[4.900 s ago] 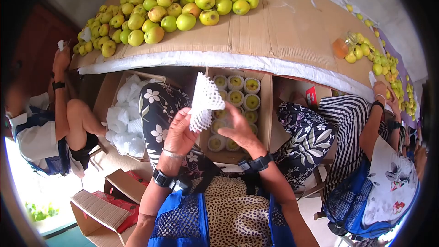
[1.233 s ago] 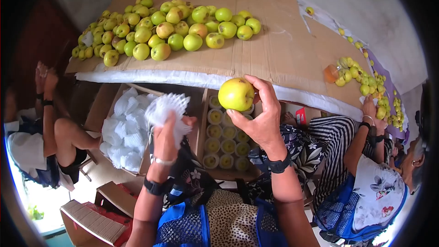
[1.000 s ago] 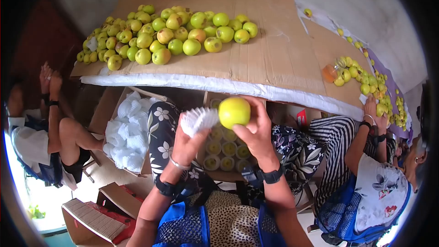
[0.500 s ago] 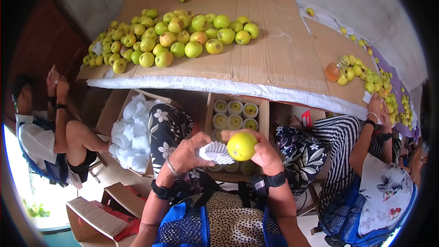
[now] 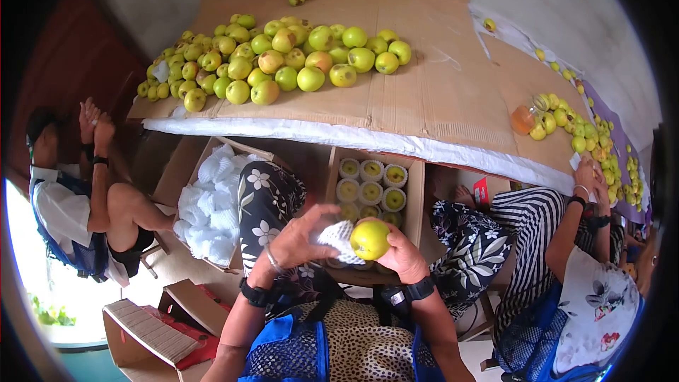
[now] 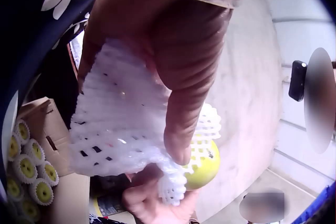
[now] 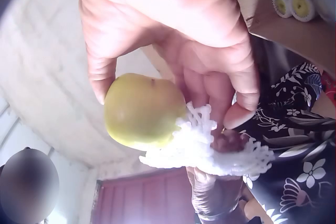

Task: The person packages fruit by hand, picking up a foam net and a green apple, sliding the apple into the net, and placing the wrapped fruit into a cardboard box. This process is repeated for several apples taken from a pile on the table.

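Over the lap, my left hand [image 5: 300,239] holds a white foam fruit net [image 5: 337,239] by its side. My right hand [image 5: 404,256] grips a yellow-green apple [image 5: 370,240] between thumb and fingers. The net's open mouth meets the apple's left side in the head view. In the left wrist view the net [image 6: 121,108] spreads below the left palm, with the thumb along it and lattice overlapping the apple [image 6: 206,169]. From the right wrist, most of the apple [image 7: 144,111] shows bare, and the net's frilled edge [image 7: 199,145] lies against its lower side.
Below the table edge, a carton [image 5: 417,198] holds rows of netted apples. Left of it, a box holds a heap of foam nets [image 5: 212,205]. Loose apples [image 5: 269,64] are piled on the cardboard-covered table [image 5: 424,92]. People sit at both sides; an opened carton [image 5: 152,332] stands lower left.
About five seconds ago both hands were at the net alone. Later the right hand held an apple near the table edge; since then both hands came together and lowered, bringing net and apple into contact.
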Demonstrator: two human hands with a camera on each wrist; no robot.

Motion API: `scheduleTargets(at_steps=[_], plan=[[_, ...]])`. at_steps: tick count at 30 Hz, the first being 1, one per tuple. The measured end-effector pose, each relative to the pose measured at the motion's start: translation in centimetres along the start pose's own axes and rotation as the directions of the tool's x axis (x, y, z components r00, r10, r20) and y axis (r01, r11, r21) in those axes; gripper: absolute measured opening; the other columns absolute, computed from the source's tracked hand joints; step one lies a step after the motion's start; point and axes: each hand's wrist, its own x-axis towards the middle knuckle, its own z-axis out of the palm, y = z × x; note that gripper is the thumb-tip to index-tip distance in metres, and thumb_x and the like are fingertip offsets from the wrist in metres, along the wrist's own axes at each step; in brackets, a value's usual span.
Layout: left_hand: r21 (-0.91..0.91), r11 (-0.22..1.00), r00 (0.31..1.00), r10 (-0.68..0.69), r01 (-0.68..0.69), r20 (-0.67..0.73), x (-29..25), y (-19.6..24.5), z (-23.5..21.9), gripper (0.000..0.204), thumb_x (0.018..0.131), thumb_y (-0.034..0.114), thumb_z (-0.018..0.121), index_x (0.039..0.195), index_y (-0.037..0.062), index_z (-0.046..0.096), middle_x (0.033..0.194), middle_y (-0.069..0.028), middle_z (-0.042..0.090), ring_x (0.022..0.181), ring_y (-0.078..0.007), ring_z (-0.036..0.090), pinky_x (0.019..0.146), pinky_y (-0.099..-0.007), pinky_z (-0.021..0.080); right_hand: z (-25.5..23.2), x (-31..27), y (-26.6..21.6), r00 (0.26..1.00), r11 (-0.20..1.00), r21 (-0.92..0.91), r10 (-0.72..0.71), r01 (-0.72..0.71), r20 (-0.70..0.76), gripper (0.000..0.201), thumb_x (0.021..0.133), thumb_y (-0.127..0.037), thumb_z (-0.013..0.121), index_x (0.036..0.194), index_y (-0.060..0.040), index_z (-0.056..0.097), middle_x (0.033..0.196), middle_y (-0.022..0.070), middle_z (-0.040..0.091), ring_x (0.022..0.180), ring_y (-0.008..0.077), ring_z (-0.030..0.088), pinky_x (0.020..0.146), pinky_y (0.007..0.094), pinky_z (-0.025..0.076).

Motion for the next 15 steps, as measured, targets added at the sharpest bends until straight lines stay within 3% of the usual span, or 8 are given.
scheduleTargets(at_steps=[1,3,5,7,8,9,13,15], plan=[[0.202,0.973,0.973,0.15,-0.113,-0.176,0.2,0.1,0.5,0.068,0.06,0.017,0.079,0.117,0.0054,0.045,0.111,-0.0129,0.055,0.103,-0.0273,0.053,0.089,-0.034,0.042,-0.1,-0.2,0.0,0.999,0.999,0.003,-0.037,0.037,-0.021,0.053,0.078,-0.026,0.061,0.121,0.0,0.044,0.115,0.011,0.053,0.108,0.0214,0.051,0.094,0.0356,0.04],[0.606,0.77,0.773,0.503,-0.199,-0.386,0.7,0.6,1.8,0.062,0.062,0.014,0.077,0.115,0.0056,0.047,0.118,-0.0158,0.05,0.107,-0.0308,0.05,0.091,-0.0361,0.04,0.0,-0.2,-0.4,0.98,0.991,-0.009,-0.131,0.131,-0.15,0.051,0.078,-0.025,0.061,0.12,-0.0012,0.045,0.115,0.0099,0.053,0.106,0.0218,0.052,0.093,0.0368,0.04],[0.602,0.783,0.66,0.537,-0.158,-0.526,0.9,0.6,2.3,0.042,0.067,0.008,0.071,0.104,0.0053,0.053,0.11,-0.014,0.053,0.1,-0.0261,0.052,0.086,-0.0338,0.042,-0.2,0.1,-1.0,0.949,0.967,-0.079,-0.255,0.244,-0.187,0.048,0.078,-0.026,0.062,0.116,-0.0016,0.047,0.112,0.0098,0.054,0.104,0.0216,0.053,0.092,0.0374,0.041],[0.228,0.971,0.827,0.183,-0.069,-0.531,0.7,-0.8,2.7,0.03,0.075,0.006,0.066,0.101,0.0047,0.053,0.098,-0.0066,0.055,0.091,-0.0148,0.054,0.08,-0.0264,0.043,-0.3,0.3,-1.3,0.915,0.934,-0.217,-0.331,0.284,-0.23,0.044,0.076,-0.022,0.061,0.113,-0.0016,0.049,0.109,0.009,0.055,0.101,0.0195,0.053,0.09,0.035,0.042],[-0.187,0.973,0.894,0.038,-0.134,-0.446,0.9,-0.5,3.3,0.023,0.081,0.006,0.061,0.102,0.0041,0.052,0.091,0.0,0.055,0.086,-0.0064,0.051,0.076,-0.0204,0.042,-0.2,0.7,-1.2,0.902,0.914,-0.279,-0.363,0.295,-0.236,0.042,0.076,-0.02,0.061,0.111,-0.0016,0.049,0.107,0.0085,0.055,0.099,0.0185,0.054,0.089,0.0338,0.042],[-0.357,0.915,0.939,0.058,-0.186,-0.34,1.1,-0.8,3.7,0.024,0.085,0.009,0.058,0.107,0.0044,0.049,0.098,-0.0006,0.054,0.092,-0.0082,0.05,0.081,-0.0234,0.042,0.4,1.1,-0.8,0.91,0.903,-0.347,-0.343,0.252,-0.231,0.041,0.074,-0.018,0.06,0.11,-0.0013,0.05,0.106,0.0079,0.055,0.098,0.0173,0.054,0.088,0.0323,0.043],[-0.482,0.837,0.957,0.154,-0.258,-0.245,1.8,-3.2,4.9,0.041,0.087,0.024,0.057,0.119,0.0045,0.04,0.106,-0.0052,0.052,0.093,-0.0113,0.05,0.081,-0.0265,0.043,1.5,1.1,1.2,0.918,0.894,-0.403,-0.311,0.195,-0.247,0.04,0.068,-0.011,0.056,0.107,-0.0003,0.05,0.101,0.0045,0.056,0.094,0.0134,0.054,0.083,0.0269,0.043],[-0.432,0.877,0.958,0.098,-0.211,-0.269,1.9,-4.1,4.8,0.035,0.088,0.025,0.055,0.113,0.0022,0.046,0.098,-0.0071,0.056,0.089,-0.0115,0.053,0.077,-0.027,0.044,0.2,1.0,1.8,0.92,0.918,-0.359,-0.276,0.167,-0.278,0.054,0.068,-0.028,0.068,0.11,-0.0004,0.047,0.103,0.0073,0.055,0.097,0.0178,0.055,0.085,0.032,0.044]])
